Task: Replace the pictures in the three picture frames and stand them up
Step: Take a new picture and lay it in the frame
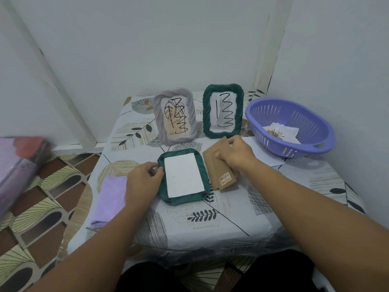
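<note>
The right hand (237, 153) grips the cardboard backing (221, 171), just right of the face-down green frame (182, 177). The left hand (145, 178), fingers curled, steadies the frame's left edge. Backing and frame both run long-axis toward the desk's far edge.

Landmark: face-down green frame (183, 177) on the table (210, 224).
- Behind it: grey frame (175, 117) and second green frame (223, 110), both upright, a narrow gap between them.
- Right, touching its edge: brown backing board (221, 171); farther right, purple basket (289, 126) against the wall.
- Left: purple cloth (109, 199), flat.
- In front: open tablecloth to the table's near edge.
</note>
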A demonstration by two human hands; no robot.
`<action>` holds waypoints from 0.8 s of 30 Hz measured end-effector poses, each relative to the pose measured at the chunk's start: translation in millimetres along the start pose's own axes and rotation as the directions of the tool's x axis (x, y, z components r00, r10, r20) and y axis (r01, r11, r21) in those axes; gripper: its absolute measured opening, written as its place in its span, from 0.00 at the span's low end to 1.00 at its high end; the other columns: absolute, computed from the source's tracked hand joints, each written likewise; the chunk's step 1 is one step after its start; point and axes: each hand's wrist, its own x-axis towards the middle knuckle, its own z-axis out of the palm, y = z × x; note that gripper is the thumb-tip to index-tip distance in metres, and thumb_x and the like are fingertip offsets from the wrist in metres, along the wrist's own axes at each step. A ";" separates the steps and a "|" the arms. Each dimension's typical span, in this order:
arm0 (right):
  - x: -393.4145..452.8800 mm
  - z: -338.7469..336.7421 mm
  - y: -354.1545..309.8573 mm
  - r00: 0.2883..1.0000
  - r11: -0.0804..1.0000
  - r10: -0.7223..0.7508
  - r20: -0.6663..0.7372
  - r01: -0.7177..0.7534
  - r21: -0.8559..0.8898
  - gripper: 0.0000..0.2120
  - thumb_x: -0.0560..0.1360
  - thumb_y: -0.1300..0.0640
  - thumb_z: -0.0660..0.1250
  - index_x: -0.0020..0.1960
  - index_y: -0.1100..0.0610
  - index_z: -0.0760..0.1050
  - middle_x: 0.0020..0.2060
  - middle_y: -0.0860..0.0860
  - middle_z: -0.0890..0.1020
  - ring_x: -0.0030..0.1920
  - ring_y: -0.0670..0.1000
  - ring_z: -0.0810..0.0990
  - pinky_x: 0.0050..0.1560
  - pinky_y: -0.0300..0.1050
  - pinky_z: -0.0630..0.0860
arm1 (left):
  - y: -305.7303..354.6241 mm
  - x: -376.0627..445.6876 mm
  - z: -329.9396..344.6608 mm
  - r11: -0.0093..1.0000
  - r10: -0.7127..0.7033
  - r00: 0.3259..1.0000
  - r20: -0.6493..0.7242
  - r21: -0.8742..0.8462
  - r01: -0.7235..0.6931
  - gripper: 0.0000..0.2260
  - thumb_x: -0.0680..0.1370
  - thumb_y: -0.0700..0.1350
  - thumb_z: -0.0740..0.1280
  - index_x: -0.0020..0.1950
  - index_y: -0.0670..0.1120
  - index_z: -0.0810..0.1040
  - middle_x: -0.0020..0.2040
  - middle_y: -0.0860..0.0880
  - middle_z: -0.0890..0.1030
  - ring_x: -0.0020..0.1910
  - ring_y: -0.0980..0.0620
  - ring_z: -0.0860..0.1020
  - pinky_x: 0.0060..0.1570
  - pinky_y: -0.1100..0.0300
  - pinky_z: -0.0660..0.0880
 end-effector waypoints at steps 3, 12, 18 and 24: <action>1.6 -1.6 -8.5 0.996 0.991 -0.060 -0.072 0.068 0.115 0.11 0.76 0.53 0.72 0.54 0.47 0.70 0.53 0.49 0.80 0.51 0.53 0.81 0.52 0.54 0.81 | 2.1 -0.4 -1.6 0.999 -0.021 1.000 -0.010 -0.035 0.021 0.11 0.79 0.52 0.69 0.56 0.48 0.85 0.40 0.55 0.82 0.44 0.52 0.80 0.47 0.54 0.77; -21.7 19.0 -38.0 0.994 0.838 -0.059 0.092 -0.001 0.546 0.16 0.77 0.57 0.74 0.61 0.50 0.72 0.52 0.50 0.83 0.46 0.52 0.85 0.31 0.45 0.80 | 32.6 8.8 -26.3 0.975 -0.012 0.999 0.052 -0.219 0.023 0.11 0.80 0.56 0.68 0.48 0.51 0.84 0.41 0.52 0.83 0.39 0.56 0.78 0.40 0.58 0.71; -32.3 51.8 -38.3 0.984 0.835 -0.069 0.165 -0.033 0.550 0.17 0.76 0.54 0.75 0.61 0.50 0.73 0.51 0.53 0.85 0.47 0.55 0.86 0.42 0.57 0.85 | 47.2 4.7 -27.0 0.894 -0.117 0.932 0.343 -0.372 0.250 0.10 0.79 0.50 0.71 0.46 0.45 0.85 0.37 0.54 0.85 0.36 0.56 0.76 0.41 0.58 0.72; -30.6 42.9 -28.2 0.960 0.939 -0.164 0.225 0.083 0.333 0.11 0.81 0.55 0.68 0.63 0.54 0.77 0.47 0.50 0.83 0.45 0.46 0.82 0.41 0.38 0.79 | 36.4 4.4 -30.8 0.833 -0.231 0.915 0.331 -0.418 0.362 0.08 0.79 0.45 0.72 0.48 0.40 0.84 0.38 0.49 0.82 0.32 0.56 0.72 0.34 0.63 0.68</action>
